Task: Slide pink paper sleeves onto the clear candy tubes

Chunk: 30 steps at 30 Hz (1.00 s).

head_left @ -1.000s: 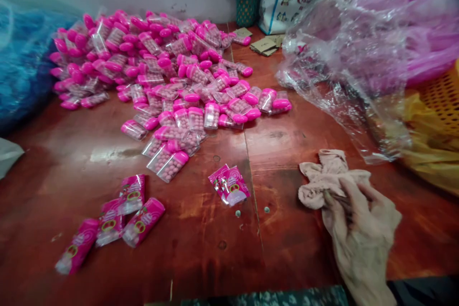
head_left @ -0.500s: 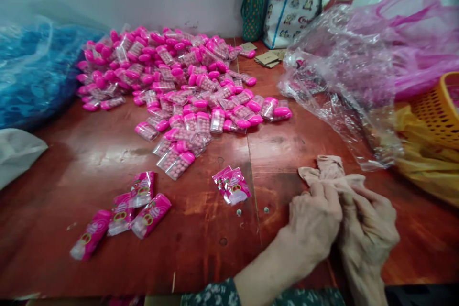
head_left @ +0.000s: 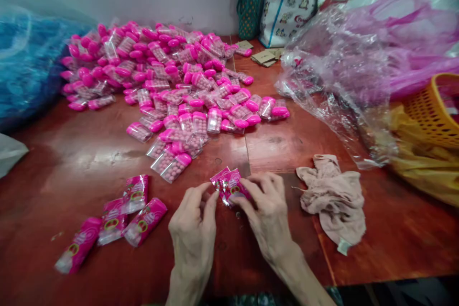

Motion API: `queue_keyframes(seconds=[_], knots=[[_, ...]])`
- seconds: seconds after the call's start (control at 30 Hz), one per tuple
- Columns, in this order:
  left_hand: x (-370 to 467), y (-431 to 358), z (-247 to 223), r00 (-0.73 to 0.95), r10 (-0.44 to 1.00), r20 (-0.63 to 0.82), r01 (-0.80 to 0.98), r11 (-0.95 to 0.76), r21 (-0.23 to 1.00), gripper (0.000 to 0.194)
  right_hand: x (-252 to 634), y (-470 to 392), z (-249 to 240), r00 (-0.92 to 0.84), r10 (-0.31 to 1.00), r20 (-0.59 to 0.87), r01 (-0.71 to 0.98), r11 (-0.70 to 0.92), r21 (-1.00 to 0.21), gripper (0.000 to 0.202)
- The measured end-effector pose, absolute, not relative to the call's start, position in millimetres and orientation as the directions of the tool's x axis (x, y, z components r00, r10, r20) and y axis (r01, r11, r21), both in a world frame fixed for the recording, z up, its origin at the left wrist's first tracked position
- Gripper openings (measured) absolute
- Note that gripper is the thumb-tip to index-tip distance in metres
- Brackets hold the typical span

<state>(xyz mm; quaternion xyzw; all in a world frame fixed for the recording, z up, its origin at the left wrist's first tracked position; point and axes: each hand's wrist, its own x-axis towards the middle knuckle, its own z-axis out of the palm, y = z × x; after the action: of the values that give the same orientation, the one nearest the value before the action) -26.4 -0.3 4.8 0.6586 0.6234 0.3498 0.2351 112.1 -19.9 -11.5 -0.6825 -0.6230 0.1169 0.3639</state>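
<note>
Two small stacks of flat pink printed plastic sleeves [head_left: 231, 184] lie overlapping on the table between my hands. My left hand [head_left: 191, 227] is at their left edge, thumb and forefinger curved and slightly apart, with nothing visible between them. My right hand [head_left: 268, 215] has its thumb and forefinger on the right-hand sleeves. To the left lie several bottles in pink printed sleeves [head_left: 146, 222]. A crumpled beige cloth [head_left: 335, 196] rests to the right of my right hand. Beyond my hands is a large heap of clear bottles with pink caps and pink beads [head_left: 175, 167].
A blue plastic bag [head_left: 28, 67] is at the left. Clear plastic wrap [head_left: 322, 71], a pink bag [head_left: 412, 57], a yellow basket [head_left: 430, 110] and a yellow bag [head_left: 419, 158] crowd the right. By the wall stand a white tote [head_left: 287, 9] and cardboard pieces [head_left: 265, 57].
Both hands have let go of the beige cloth, which now lies spread loosely on the table. They have moved left to the flat pink sleeves. The view has shifted slightly.
</note>
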Motion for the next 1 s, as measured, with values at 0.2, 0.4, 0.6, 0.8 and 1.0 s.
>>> queue_keyframes(seconds=[0.2, 0.4, 0.6, 0.8, 1.0], knots=[[-22, 12, -20, 0.116, 0.99, 0.083, 0.76, -0.142, 0.634, 0.016, 95, -14, -31, 0.193, 0.939, 0.284, 0.761, 0.04, -0.647, 0.009], [-25, 7, -18, -0.01, 1.0, 0.01, 0.554, -0.003, 0.832, 0.018, 99, -17, -28, 0.208, 0.899, 0.386, 0.718, 0.127, -0.684, 0.014], [-19, 9, 0, -0.083, 0.972, -0.221, 0.18, 0.233, 0.956, 0.018, 106, -22, -23, 0.119, 0.797, 0.593, 0.71, 0.349, -0.611, 0.027], [-7, 9, -3, -0.063, 0.943, -0.326, -0.191, 0.309, 0.932, 0.008, 104, -25, -15, 0.272, 0.887, 0.374, 0.467, 0.218, -0.857, 0.036], [-3, 6, 0, -0.048, 0.928, -0.369, -0.325, 0.335, 0.884, 0.007, 100, -26, -10, 0.348, 0.936, 0.049, 0.149, -0.004, -0.989, 0.016]])
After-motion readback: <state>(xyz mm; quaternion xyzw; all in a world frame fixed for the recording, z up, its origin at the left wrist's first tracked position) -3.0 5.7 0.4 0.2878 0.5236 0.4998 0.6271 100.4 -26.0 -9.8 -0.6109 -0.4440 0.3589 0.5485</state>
